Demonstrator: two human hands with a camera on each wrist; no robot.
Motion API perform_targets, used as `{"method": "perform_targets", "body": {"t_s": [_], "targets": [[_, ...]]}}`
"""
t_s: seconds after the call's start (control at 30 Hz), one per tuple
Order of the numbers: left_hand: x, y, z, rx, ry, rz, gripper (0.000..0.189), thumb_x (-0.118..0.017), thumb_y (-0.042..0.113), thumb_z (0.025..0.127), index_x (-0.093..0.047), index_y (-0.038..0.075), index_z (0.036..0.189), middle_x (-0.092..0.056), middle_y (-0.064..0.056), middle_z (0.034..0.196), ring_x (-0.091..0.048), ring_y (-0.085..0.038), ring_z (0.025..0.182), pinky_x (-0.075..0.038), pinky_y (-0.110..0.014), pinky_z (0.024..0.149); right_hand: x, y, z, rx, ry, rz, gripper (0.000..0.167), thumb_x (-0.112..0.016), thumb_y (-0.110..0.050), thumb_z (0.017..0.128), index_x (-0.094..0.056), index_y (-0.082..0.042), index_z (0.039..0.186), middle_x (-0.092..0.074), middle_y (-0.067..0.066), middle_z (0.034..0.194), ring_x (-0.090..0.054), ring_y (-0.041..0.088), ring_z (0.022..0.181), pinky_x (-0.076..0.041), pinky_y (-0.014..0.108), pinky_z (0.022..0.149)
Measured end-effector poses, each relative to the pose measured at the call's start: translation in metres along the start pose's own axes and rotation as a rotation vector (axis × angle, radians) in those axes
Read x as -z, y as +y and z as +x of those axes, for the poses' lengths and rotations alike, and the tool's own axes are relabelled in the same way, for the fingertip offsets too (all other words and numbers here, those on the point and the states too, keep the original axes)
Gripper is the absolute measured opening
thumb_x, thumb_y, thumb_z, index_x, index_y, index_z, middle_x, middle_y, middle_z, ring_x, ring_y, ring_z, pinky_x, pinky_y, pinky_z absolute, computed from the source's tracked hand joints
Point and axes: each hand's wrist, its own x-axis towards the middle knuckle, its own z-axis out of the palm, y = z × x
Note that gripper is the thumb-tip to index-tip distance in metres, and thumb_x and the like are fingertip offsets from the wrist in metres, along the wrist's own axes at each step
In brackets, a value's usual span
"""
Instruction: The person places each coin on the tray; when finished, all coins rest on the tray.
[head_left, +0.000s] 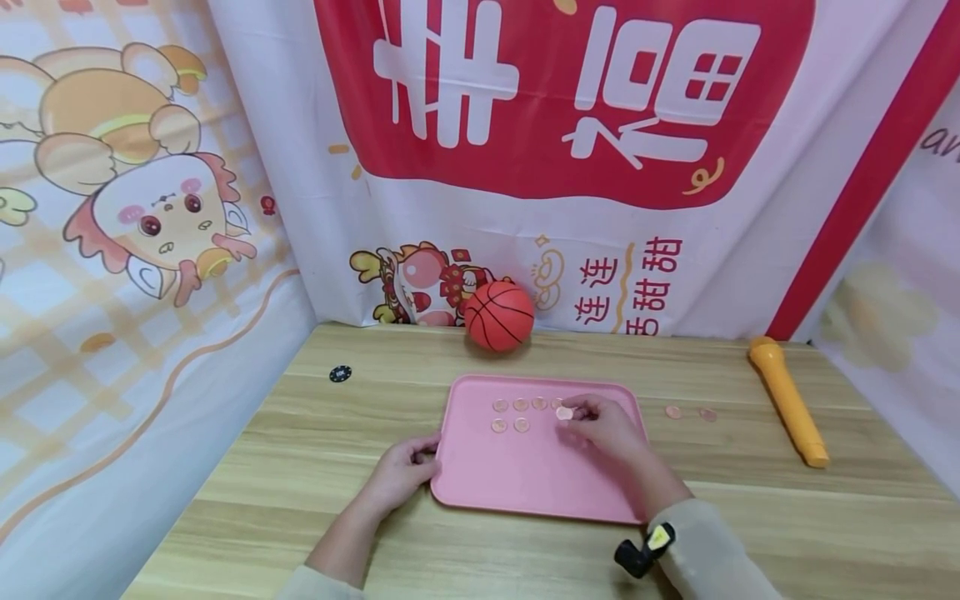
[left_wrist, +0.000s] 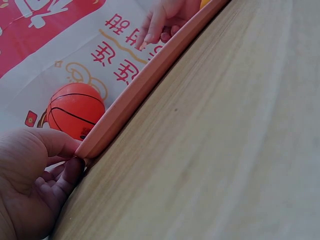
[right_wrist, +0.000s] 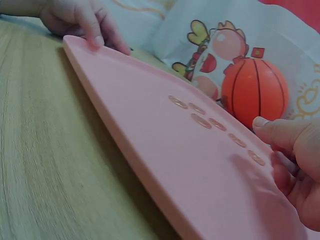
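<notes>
A pink tray (head_left: 510, 487) lies on the wooden table. My left hand (head_left: 401, 473) pinches its left edge, and the left wrist view shows thumb and fingers (left_wrist: 65, 145) at the tray's rim. Over the right half of the tray, my right hand (head_left: 607, 429) pinches a copper-coloured coin (head_left: 564, 413) between thumb and fingertips. Similar coins lie flat on the tray: a back row of several, its right-end coin (head_left: 557, 403) close to my fingertips, and two in front, one of them a coin (head_left: 521, 425). In the right wrist view the held coin is hidden behind the thumb.
Behind the tray a red toy basketball (head_left: 498, 316) sits against the printed cloth. Two more coins (head_left: 673, 412) lie right of the tray, beside a yellow toy microphone (head_left: 789, 404). A black poker chip (head_left: 341, 373) is at the back left of the table (head_left: 300, 442).
</notes>
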Motion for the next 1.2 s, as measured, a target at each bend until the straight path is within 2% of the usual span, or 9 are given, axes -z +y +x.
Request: {"method": "perform_targets", "body": {"t_s": [0.17,0.4,0.8,1.03,1.2], "targets": [[0.000,0.000,0.000,0.000,-0.002,-0.003,0.050,-0.066,0.002,0.084,-0.055,-0.007,0.132,-0.065,-0.019,0.119,-0.061,-0.015,0.089,-0.053,-0.020,0.073,-0.017,0.000,0.007,-0.022,0.017,-0.037,0.038,-0.080,-0.013,0.076,-0.069,-0.006,0.112,-0.064,0.004,0.088,-0.055,0.014,0.079,-0.049,0.023,0.065],[0.000,0.002,0.000,0.009,0.001,0.002,0.050,-0.066,0.002,0.084,-0.055,-0.006,0.132,-0.066,-0.018,0.119,-0.061,-0.017,0.090,-0.053,-0.021,0.074,-0.030,0.000,0.011,-0.031,0.051,-0.127,0.033,-0.081,-0.015,0.076,-0.071,-0.008,0.106,-0.066,0.004,0.089,-0.058,0.014,0.082,-0.050,0.025,0.075],[0.000,0.002,0.000,0.002,-0.003,-0.005,0.050,-0.064,0.001,0.084,-0.055,-0.007,0.132,-0.065,-0.020,0.119,-0.061,-0.016,0.089,-0.052,-0.020,0.074,-0.035,-0.006,0.012,0.001,0.043,-0.243,0.026,-0.079,-0.019,0.078,-0.074,-0.008,0.101,-0.069,0.002,0.088,-0.056,0.013,0.080,-0.048,0.029,0.078],[0.000,0.002,-0.003,-0.005,-0.003,-0.016,0.051,-0.065,0.001,0.084,-0.054,-0.008,0.133,-0.064,-0.021,0.121,-0.061,-0.016,0.089,-0.053,-0.020,0.073,-0.035,-0.007,0.011,-0.011,0.030,-0.257,0.027,-0.078,-0.020,0.080,-0.074,-0.008,0.103,-0.068,0.002,0.088,-0.056,0.014,0.080,-0.048,0.032,0.079],[0.001,0.002,-0.003,-0.013,0.001,-0.016,0.050,-0.066,0.002,0.084,-0.055,-0.008,0.132,-0.065,-0.021,0.120,-0.061,-0.016,0.089,-0.052,-0.020,0.073,-0.035,-0.007,0.011,-0.011,0.031,-0.289,0.031,-0.080,-0.021,0.077,-0.074,-0.009,0.105,-0.070,0.003,0.094,-0.058,0.016,0.086,-0.049,0.037,0.085]]}}
